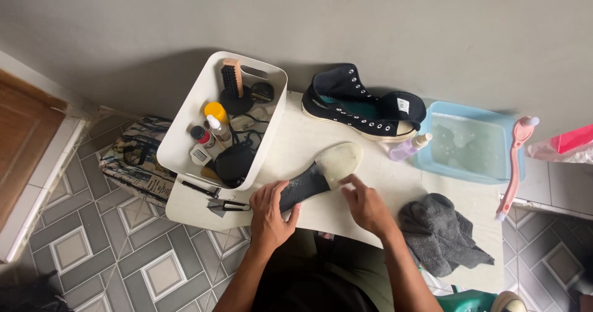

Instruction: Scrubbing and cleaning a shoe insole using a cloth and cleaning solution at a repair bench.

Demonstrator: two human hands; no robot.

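Observation:
A shoe insole (pixel 326 171), dark at the heel and pale at the toe, lies flat on the white table (pixel 395 179). My left hand (pixel 270 212) presses down on its dark heel end. The fingers of my right hand (pixel 365 202) touch its pale front part. A black high-top sneaker (pixel 361 105) lies on its side at the table's far edge, just beyond the insole. Neither hand holds a tool.
A white bin (pixel 185 133) of brushes, bottles and laces stands at the left. A small purple bottle (pixel 407 147), a blue basin of water (pixel 472 144), a pink long-handled brush (pixel 514 167) and a grey cloth (pixel 441 233) are on the right. Scissors (pixel 223 206) lie near my left hand.

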